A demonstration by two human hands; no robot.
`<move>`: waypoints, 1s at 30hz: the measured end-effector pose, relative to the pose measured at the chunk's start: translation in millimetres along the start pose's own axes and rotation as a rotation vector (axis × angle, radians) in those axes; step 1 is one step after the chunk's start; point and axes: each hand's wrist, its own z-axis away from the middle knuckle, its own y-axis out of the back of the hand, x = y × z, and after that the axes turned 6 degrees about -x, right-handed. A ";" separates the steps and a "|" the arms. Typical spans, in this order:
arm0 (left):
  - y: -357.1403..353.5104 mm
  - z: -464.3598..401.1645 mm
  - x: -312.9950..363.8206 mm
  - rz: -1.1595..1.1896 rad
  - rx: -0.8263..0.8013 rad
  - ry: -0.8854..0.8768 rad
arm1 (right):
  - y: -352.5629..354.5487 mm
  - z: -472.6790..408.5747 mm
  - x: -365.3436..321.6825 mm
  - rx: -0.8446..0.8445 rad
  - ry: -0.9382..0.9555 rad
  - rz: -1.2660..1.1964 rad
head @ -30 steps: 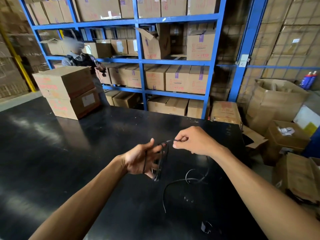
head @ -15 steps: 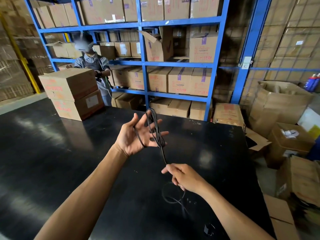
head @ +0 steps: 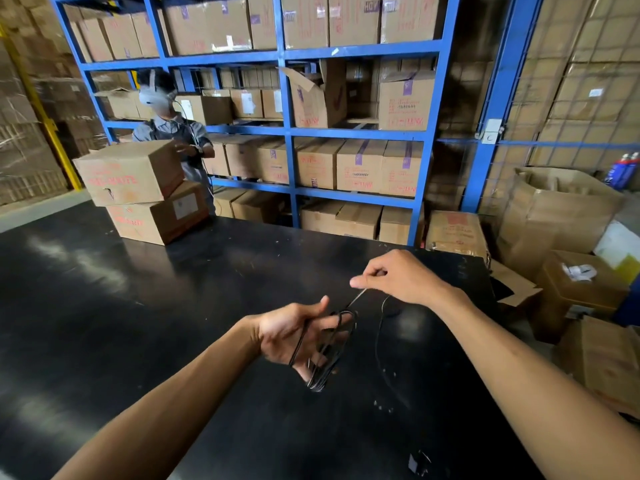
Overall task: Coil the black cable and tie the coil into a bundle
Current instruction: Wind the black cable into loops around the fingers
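Loops of the thin black cable (head: 332,344) are wound around the spread fingers of my left hand (head: 294,334), palm up over the black table (head: 138,323). My right hand (head: 398,277) is higher and to the right, pinching a taut strand of the same cable between thumb and fingers. From there the slack drops to the table and trails toward the cable's end plug (head: 415,462) near the front edge.
Two stacked cardboard boxes (head: 138,192) stand on the table's far left, with another person (head: 173,133) behind them. Blue shelving (head: 291,133) full of boxes runs along the back. Open cartons (head: 571,278) crowd the floor to the right of the table.
My left hand dropped lower and nearer with the coil. My right hand rose from the table up to the right, drawing the strand taut over the coil.
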 end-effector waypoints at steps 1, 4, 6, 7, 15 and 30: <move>6.1 -1.6 -1.1 0.027 0.091 -0.045 | 3.3 2.1 -3.0 0.035 0.016 -0.038; 21.8 -4.9 2.5 0.167 0.259 -0.285 | -2.9 11.1 -7.3 0.057 0.038 -0.173; 25.3 -5.8 10.2 0.291 0.290 -0.438 | -18.7 17.5 -6.5 0.007 0.010 -0.313; 25.4 -6.6 14.6 0.343 0.287 -0.505 | -28.2 20.3 -5.6 -0.021 -0.014 -0.404; 8.2 -11.9 49.0 0.439 0.232 -0.777 | -88.2 38.6 7.7 -0.141 -0.025 -0.822; -8.1 16.0 83.6 0.430 0.113 -0.982 | -127.3 44.5 35.0 0.032 -0.219 -1.223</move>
